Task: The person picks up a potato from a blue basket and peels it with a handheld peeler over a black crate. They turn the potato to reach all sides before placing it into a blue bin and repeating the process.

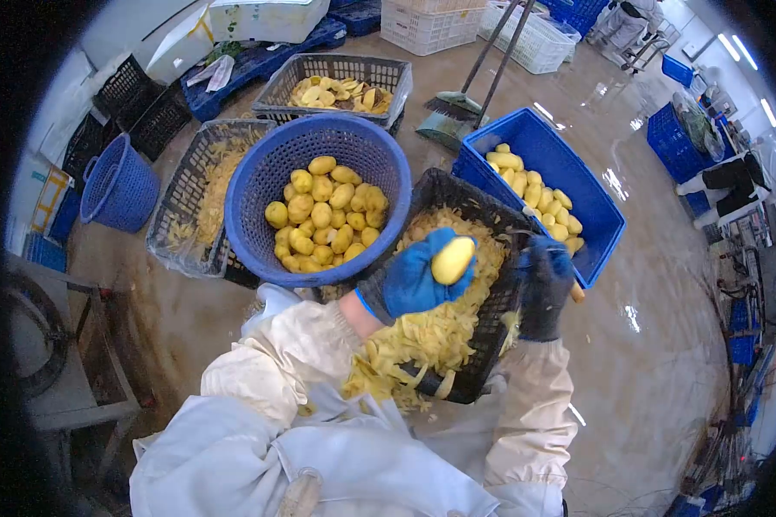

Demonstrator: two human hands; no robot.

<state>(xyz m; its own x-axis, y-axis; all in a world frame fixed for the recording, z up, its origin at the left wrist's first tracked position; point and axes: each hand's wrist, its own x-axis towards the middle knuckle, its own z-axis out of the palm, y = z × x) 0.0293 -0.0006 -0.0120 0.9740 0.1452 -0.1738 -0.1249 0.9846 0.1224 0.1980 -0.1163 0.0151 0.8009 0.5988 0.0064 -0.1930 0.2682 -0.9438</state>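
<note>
My left hand (418, 276), in a blue glove, holds a smooth yellow potato (453, 260) above a black crate (491, 345) heaped with peelings (431, 336). To its right my right hand (545, 289), in a dark blue glove, has its fingers curled round a thin tool (519, 232), most of which is hidden. A round blue basket (248, 194) full of yellow potatoes (323, 211) stands left of my left hand. Beyond my right hand a blue rectangular crate (599, 215) holds more potatoes (539, 194).
Crates of peelings (211, 185) and of potato pieces (336, 92) stand behind the round basket. A smaller blue basket (121, 191) is at the left. Brush and dustpan (444, 129) rest behind the blue crate. Other people (741, 177) are at the right and far back.
</note>
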